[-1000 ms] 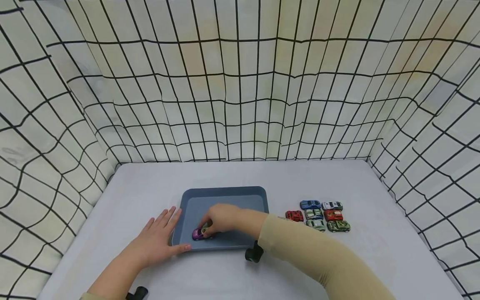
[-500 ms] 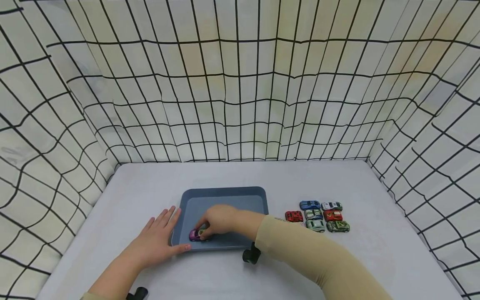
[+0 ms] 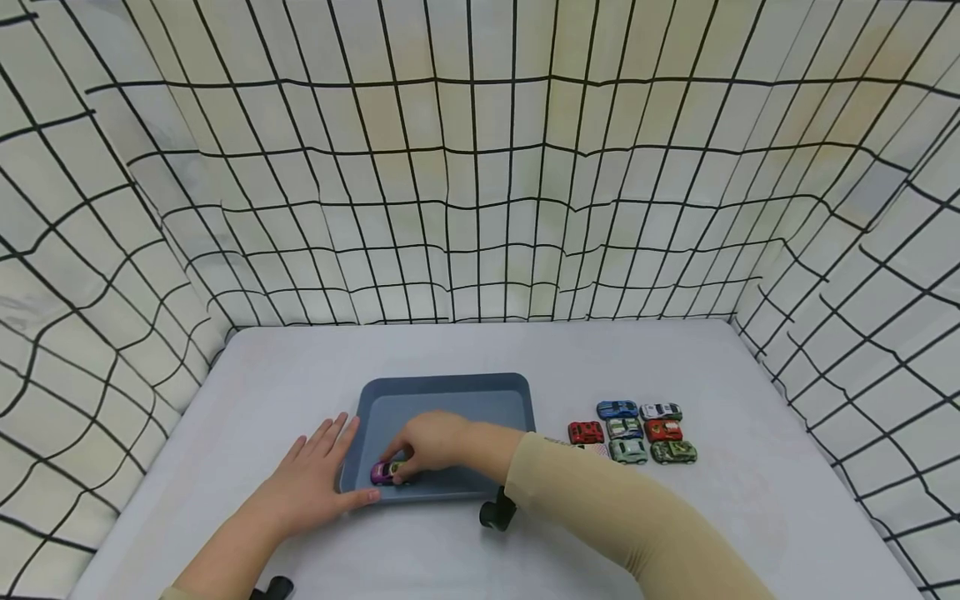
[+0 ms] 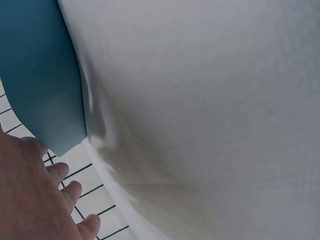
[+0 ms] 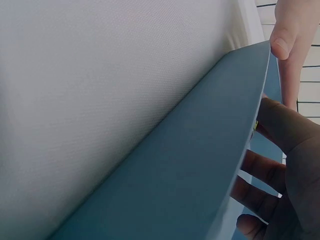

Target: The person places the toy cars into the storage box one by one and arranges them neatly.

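A blue-grey tray (image 3: pixel 465 400) lies on the white table. Inside it, near its front left corner, a purple toy car (image 3: pixel 381 474) is pinched between the thumb and fingers of my right hand (image 3: pixel 435 442). My left hand (image 3: pixel 315 479) rests with fingers spread against the tray's left side, its thumb at the front left corner. From the right wrist, the tray wall (image 5: pixel 175 135) hides most of the car. The left wrist view has the tray's outer wall (image 4: pixel 40 75) beside the left fingers (image 4: pixel 72 192).
Right of the tray several toy cars sit grouped, among them a blue car (image 3: pixel 617 409), a white car (image 3: pixel 661 412), a red car (image 3: pixel 586 432) and a green car (image 3: pixel 673 452). My right sleeve partly covers one. White walls with a black grid (image 3: pixel 480 200) enclose the table.
My right hand has slid the purple car a little left along the tray floor, toward the front left corner. The left hand stays at the tray's edge.
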`<action>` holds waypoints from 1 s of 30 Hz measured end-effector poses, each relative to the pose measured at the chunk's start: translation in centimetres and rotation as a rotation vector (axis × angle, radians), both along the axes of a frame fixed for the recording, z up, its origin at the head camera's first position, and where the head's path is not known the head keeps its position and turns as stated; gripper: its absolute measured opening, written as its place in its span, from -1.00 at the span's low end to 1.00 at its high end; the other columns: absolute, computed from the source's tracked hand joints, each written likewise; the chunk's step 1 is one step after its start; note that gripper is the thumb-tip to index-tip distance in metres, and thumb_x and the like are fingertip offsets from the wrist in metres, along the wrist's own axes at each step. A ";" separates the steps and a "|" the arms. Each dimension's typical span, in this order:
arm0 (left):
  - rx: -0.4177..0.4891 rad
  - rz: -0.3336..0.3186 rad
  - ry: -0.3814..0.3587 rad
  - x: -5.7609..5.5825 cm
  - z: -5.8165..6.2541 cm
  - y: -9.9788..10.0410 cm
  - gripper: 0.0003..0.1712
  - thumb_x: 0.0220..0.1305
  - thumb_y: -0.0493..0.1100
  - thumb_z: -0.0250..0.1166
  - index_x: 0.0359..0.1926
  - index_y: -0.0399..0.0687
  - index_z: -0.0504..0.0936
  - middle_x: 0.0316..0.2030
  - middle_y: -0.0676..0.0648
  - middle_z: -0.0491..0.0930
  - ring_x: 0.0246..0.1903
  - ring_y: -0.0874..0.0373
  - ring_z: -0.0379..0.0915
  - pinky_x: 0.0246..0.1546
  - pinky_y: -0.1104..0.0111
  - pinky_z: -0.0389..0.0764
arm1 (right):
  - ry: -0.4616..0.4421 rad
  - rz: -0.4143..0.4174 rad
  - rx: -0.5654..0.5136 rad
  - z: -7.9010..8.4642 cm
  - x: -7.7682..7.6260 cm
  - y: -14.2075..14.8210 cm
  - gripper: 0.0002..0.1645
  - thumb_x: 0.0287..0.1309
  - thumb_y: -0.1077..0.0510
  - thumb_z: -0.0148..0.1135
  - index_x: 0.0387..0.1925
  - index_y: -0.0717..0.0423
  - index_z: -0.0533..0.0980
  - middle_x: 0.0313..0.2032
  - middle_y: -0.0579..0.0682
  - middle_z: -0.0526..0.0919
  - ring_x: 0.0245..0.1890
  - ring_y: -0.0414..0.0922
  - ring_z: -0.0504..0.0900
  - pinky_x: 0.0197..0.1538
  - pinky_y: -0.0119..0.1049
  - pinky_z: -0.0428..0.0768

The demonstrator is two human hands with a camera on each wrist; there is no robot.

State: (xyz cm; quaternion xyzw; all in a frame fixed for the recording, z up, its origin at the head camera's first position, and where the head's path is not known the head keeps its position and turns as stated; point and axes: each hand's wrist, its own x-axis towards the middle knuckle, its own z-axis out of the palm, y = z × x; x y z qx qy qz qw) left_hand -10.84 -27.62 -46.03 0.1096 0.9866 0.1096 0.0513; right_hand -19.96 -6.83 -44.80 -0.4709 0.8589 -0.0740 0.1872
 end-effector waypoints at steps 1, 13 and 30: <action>-0.001 0.001 0.000 0.0 0.0 0.0 0.40 -0.01 0.66 0.15 0.52 -0.29 0.06 0.48 -0.37 0.04 0.45 -0.34 -0.08 0.35 -0.31 -0.02 | -0.004 0.000 -0.006 0.0 0.0 0.0 -0.50 0.19 -0.22 0.35 0.18 -0.36 0.59 -0.49 -0.37 0.55 -0.48 -0.38 0.46 -0.41 -0.50 0.40; 0.015 0.001 -0.015 0.0 0.2 0.4 0.40 -0.01 0.67 0.15 0.52 -0.27 0.06 0.50 -0.36 0.01 0.46 -0.34 -0.09 0.37 -0.30 -0.04 | -0.075 -0.037 -0.088 -0.3 -0.6 1.5 -0.46 0.13 -0.21 0.40 0.18 -0.33 0.60 -0.41 -0.39 0.61 -0.44 -0.41 0.49 -0.35 -0.53 0.47; -0.007 0.020 0.003 0.1 0.2 0.4 0.41 -0.05 0.67 0.18 0.51 -0.29 0.09 0.48 -0.37 0.05 0.45 -0.35 -0.07 0.37 -0.30 -0.05 | -0.102 -0.124 -0.221 1.8 -1.2 5.2 -0.46 0.14 -0.18 0.40 0.18 -0.28 0.60 -0.37 -0.40 0.57 -0.39 -0.36 0.49 -0.39 -0.48 0.50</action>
